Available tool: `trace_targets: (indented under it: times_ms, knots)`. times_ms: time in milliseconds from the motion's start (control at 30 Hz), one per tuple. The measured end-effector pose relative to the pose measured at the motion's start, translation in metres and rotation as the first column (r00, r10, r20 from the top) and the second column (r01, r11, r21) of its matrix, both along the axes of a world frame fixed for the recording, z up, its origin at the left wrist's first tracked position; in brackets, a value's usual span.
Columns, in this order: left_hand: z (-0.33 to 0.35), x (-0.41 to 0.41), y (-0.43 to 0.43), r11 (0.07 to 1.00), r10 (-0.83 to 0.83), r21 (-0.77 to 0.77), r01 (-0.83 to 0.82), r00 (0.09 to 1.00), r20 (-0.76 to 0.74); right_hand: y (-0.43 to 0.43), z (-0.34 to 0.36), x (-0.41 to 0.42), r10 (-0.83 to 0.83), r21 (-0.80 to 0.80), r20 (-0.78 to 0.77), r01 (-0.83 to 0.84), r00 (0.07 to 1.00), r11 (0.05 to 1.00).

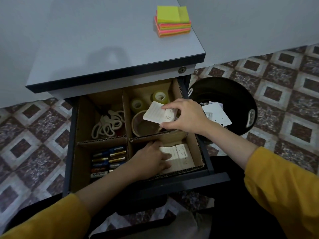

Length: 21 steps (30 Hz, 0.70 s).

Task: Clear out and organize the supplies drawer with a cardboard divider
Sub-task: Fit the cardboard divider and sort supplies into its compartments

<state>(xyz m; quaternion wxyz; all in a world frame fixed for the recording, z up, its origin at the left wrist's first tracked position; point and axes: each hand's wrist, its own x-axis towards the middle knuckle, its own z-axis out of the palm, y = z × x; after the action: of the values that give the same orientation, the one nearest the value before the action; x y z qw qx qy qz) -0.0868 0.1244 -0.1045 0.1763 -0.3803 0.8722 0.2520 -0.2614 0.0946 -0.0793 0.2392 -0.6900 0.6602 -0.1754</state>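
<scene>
The open drawer (219, 176) holds a cardboard divider (126, 118) with four compartments. Rubber bands (107, 124) lie back left, tape rolls (158, 97) back right, batteries (108, 160) front left. White note pads (183, 157) lie in the front right compartment. My left hand (151, 160) rests flat on those pads, fingers apart. Above the back right compartment, my right hand (183, 116) pinches another white note pad (155, 112), held tilted.
A stack of neon sticky notes (172, 21) sits on the cabinet top (103, 40). A black bin (229, 94) with paper scraps stands right of the drawer on the patterned tile floor (276, 80). A keyhole (182, 70) is above the drawer.
</scene>
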Motion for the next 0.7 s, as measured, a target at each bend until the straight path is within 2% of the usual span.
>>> trace_targets:
  times_ms: [133,200,500,700]
  knots:
    - [0.002,-0.003,-0.001,0.989,-0.114,-0.076,0.125,0.984,0.139,0.0,-0.001,0.0,-0.002,-0.009,-0.002,0.002,1.0,1.0]
    - [0.0,-0.004,-0.003,0.987,-0.13,-0.074,0.141,0.981,0.143,0.0,-0.002,0.0,-0.003,-0.013,-0.004,0.003,1.0,1.0]
    - [-0.005,-0.007,-0.014,0.994,-0.021,0.105,0.026,0.999,-0.044,0.001,0.0,0.0,-0.01,-0.036,0.034,0.011,0.999,0.999]
    - [0.018,0.007,-0.006,0.992,0.054,0.119,-0.029,0.976,-0.213,0.007,0.011,-0.002,-0.023,-0.039,0.133,0.028,0.991,0.999]
